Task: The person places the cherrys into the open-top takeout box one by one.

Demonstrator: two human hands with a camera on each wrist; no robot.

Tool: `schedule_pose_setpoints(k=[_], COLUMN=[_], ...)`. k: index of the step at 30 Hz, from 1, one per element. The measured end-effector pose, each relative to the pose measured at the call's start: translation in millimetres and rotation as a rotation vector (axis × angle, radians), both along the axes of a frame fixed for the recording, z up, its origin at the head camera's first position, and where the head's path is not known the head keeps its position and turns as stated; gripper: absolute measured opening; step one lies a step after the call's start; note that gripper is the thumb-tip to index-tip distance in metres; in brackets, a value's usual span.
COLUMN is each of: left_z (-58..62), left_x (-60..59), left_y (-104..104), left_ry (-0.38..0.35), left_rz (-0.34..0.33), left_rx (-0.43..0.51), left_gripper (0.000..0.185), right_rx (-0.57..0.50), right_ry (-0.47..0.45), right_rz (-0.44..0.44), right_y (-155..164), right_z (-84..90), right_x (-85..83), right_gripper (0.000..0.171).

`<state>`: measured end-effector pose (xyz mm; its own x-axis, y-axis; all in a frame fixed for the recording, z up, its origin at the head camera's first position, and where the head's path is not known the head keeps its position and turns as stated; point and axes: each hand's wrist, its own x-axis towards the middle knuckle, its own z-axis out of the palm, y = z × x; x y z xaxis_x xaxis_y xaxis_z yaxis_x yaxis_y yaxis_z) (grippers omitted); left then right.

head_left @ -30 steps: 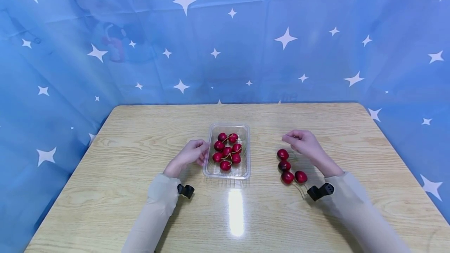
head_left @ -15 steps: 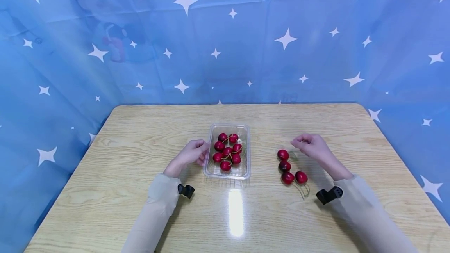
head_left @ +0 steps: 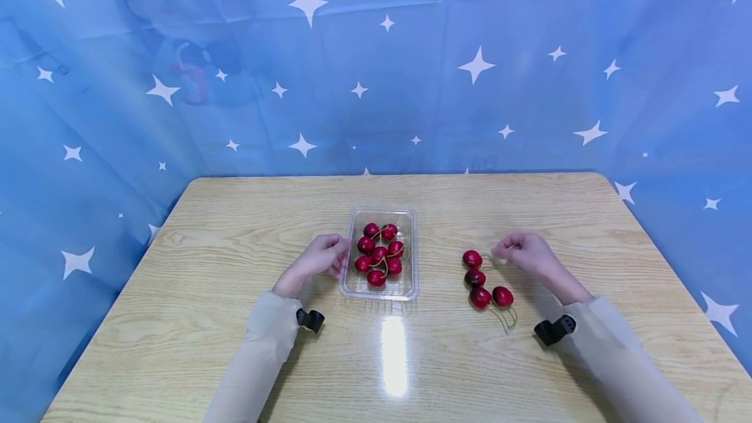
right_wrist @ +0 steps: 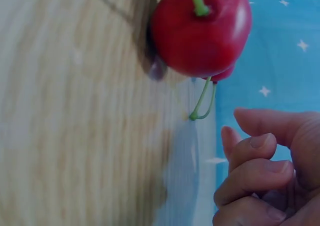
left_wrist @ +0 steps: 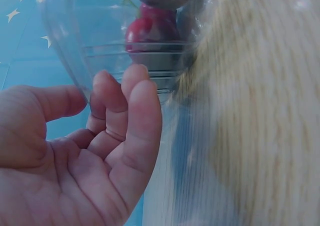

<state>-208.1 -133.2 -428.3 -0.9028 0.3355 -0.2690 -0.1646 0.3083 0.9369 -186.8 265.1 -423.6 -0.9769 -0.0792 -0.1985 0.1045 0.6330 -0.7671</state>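
Four loose cherries (head_left: 485,278) lie near the bench's right edge — right hand (head_left: 525,253) curled, empty, just beside them; left hand (head_left: 320,258) relaxed, fingertips touching the clear tray (head_left: 354,287).

Bright, even overhead light leaves a white glare streak on the glossy table (head_left: 235,358) just in front of the clear tray (head_left: 411,289). Shadows stay soft. Wide-angle distortion bows the table's edges; both wrist views blur at close range.
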Motion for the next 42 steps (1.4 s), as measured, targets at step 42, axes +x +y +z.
schedule_pose_setpoints(k=[42], left_z=[-1.1], left_x=[-0.9], left_y=[1], left_ry=[-0.013], left_rz=[0.006], left_rx=[-0.011], left_gripper=[0.030], right_rx=[0.162], right_ry=[0.004], right_rz=[0.101], right_y=[-5], right_z=[-1.3], right_x=[2.4], right_gripper=[0.024])
